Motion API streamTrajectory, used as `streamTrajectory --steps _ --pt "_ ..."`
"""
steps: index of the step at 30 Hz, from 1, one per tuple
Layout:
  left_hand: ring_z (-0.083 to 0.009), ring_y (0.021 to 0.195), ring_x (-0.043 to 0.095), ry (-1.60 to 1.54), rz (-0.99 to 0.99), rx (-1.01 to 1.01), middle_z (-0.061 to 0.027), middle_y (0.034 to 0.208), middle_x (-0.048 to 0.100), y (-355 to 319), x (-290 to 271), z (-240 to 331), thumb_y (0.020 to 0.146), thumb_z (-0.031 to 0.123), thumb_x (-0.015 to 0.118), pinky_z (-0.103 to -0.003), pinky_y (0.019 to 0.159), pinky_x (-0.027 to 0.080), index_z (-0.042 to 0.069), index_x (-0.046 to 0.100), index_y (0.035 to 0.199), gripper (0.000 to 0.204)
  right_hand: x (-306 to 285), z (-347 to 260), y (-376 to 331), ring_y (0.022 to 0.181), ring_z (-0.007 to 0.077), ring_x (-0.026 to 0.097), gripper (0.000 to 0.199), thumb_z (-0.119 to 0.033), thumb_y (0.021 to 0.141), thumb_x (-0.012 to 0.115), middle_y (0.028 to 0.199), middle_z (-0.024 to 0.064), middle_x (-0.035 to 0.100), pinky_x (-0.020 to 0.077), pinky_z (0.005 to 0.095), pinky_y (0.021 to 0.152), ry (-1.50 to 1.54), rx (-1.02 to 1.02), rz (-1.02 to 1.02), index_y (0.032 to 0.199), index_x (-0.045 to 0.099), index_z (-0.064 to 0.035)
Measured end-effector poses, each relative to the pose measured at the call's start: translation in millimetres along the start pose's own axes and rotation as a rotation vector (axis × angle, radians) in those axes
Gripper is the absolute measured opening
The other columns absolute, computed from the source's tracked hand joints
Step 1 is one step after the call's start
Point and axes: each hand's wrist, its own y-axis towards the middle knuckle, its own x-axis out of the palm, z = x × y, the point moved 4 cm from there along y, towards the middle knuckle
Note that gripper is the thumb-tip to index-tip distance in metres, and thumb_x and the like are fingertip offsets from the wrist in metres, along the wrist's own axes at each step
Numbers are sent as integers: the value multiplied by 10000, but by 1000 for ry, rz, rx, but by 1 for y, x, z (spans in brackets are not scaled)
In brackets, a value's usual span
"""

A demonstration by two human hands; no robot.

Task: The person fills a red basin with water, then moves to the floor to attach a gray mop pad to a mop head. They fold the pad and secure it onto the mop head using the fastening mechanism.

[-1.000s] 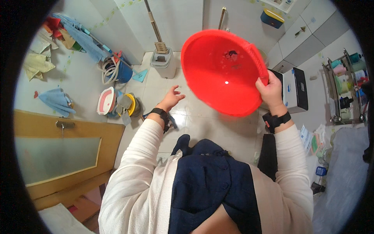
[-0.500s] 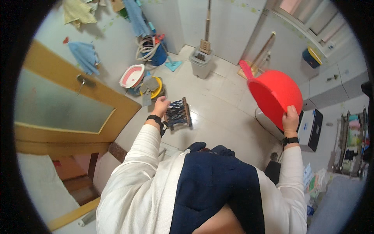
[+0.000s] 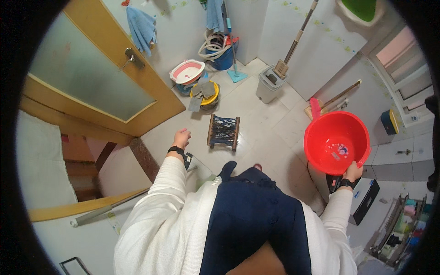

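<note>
A red plastic basin (image 3: 329, 145) with a printed pattern on its inner bottom hangs tilted at the right, its inside facing me. My right hand (image 3: 353, 171) is closed on its near rim. At the left, my left hand (image 3: 182, 137) is in the air with its fingers curled in and no object showing in them. Nearest to that hand, on the floor, stands a folding stool (image 3: 223, 132) with wooden bars and a dark woven seat. A pink strip (image 3: 315, 109) shows just beyond the basin's far rim.
A grey mop bucket (image 3: 271, 87) with an upright mop stands at the back. Left of it are a blue bucket (image 3: 222, 59) with a coiled hose, a pink-and-white basin (image 3: 188, 73) and a yellow-rimmed bucket (image 3: 211, 98). The wooden door (image 3: 169, 103) stands at the left.
The view has turned right. The red basin has tipped so that its inside now shows, with my right hand still on its rim. My left hand is now farther from the stool.
</note>
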Motion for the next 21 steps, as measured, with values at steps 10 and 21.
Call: streamTrajectory --steps 10,21 --pt "-200 1108 538 -123 78 -45 -41 1199 538 -7 11 7 883 161 561 -402 900 407 117 432 1326 463 64 73 8 624 162 556 277 68 626 551 755 90 583 439 295 543 -593 -196 -592 885 518 -23" --pt "-179 1104 539 -271 122 -55 -4 1186 528 -10 46 25 895 170 559 -399 889 420 150 428 1332 456 153 100 70 534 178 505 131 -118 715 587 759 51 581 323 297 402 78 523 -317 825 543 -62"
